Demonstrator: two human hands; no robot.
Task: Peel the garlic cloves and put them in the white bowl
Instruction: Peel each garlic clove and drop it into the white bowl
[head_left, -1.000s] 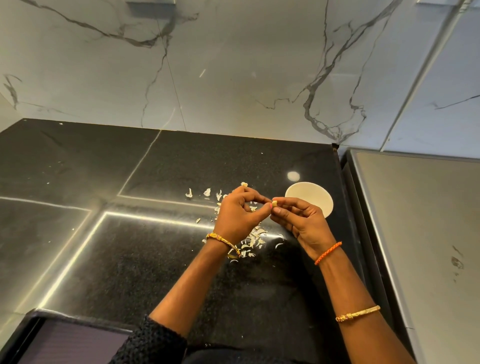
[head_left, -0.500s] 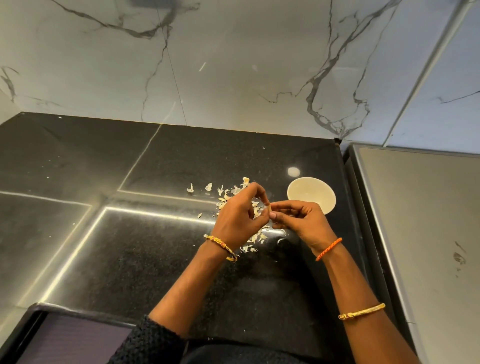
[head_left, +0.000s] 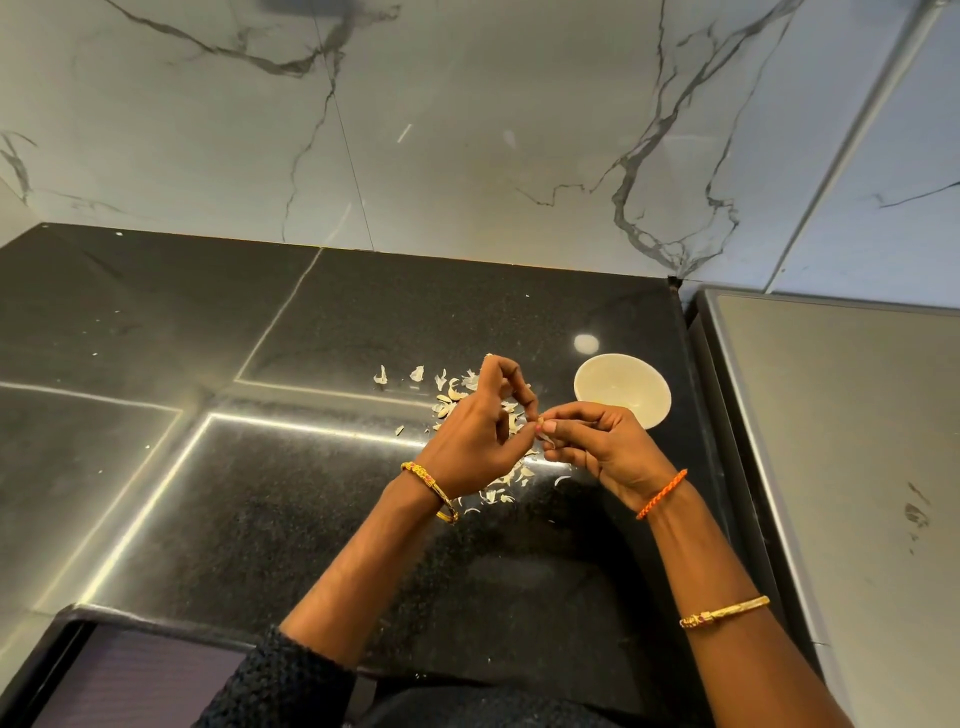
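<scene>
**both hands on one garlic clove, just short of the white bowl**

the right hand (head_left: 605, 447) has its fingers curled inward, thumb and forefinger pinching a small garlic clove (head_left: 543, 425) at its tip. the clove is mostly hidden by the fingers; only a pale end shows. the left hand (head_left: 480, 431) meets it from the other side, thumb and forefinger closed on the same clove, the remaining fingers arched above. whether loose skin is caught in that pinch cannot be told. both hands hang above the desk (head_left: 311, 493), not resting on it.

landmark: the white bowl (head_left: 622, 388). it stands upright on the black desk, directly beyond the right hand, whose knuckles cover its near rim. the visible part of its inside shows no clove; the near part is hidden. the pinched clove sits just to the near-left of the bowl, outside it.

garlic skins (head_left: 457, 395) lie scattered on the desk to the left of the bowl, beneath and around the hands, with a few stray flakes further left and more on the near side, by the left wrist.

a gold bangle (head_left: 431, 491) circles the left wrist. an orange thread band (head_left: 662, 493) circles the right wrist, and a second gold bangle (head_left: 724, 612) sits further up that forearm.

to the right of the bowl, past the desk edge, lies a grey metal surface (head_left: 841, 467). behind the bowl rises a veined marble wall (head_left: 467, 130).
</scene>
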